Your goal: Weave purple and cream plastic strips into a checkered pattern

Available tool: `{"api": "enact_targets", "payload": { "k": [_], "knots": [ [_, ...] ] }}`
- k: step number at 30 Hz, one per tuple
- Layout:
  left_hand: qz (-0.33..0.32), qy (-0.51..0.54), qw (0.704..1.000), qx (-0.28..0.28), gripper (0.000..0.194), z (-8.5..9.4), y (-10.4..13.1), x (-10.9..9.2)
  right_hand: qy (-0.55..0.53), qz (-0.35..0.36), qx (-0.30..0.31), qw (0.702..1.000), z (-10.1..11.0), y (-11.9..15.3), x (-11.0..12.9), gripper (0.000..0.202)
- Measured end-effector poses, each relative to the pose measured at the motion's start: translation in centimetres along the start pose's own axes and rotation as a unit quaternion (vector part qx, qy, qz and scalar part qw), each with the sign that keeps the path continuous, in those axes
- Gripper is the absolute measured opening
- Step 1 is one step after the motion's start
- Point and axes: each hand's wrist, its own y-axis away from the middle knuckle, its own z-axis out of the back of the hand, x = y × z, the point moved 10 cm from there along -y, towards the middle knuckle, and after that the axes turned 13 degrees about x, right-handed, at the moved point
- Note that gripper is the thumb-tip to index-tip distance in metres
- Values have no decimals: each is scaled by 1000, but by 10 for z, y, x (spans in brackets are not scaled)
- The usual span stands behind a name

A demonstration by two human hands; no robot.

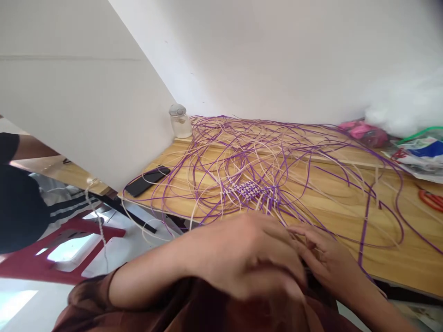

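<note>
A small woven patch [249, 190] of purple and cream strips lies near the table's front edge, in a checkered pattern. Long loose strips [238, 138] fan out from it in loops over the table. Just in front of the patch, my left hand [252, 256] is curled with its back up, and its fingertips are hidden and slightly blurred. Beside it on the right, my right hand [323, 256] has its thumb and fingers bent together at the ends of the strips. What exactly lies between the fingers of either hand is hidden.
A black phone [147, 180] and a lidded jar [180, 122] are at the table's left. Right, there are orange-handled scissors [431, 199], a plastic bag [420, 154] and a pink bundle [365, 133]. A person [22, 203] sits beyond the left partition [79, 92], near a red stool [83, 244].
</note>
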Motion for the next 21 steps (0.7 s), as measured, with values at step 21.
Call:
{"api": "enact_targets", "payload": {
  "k": [21],
  "knots": [
    [2,-233,971,-50,27,39,-29,108,99,-145,-69,982,10,-16,-36,57]
  ]
}}
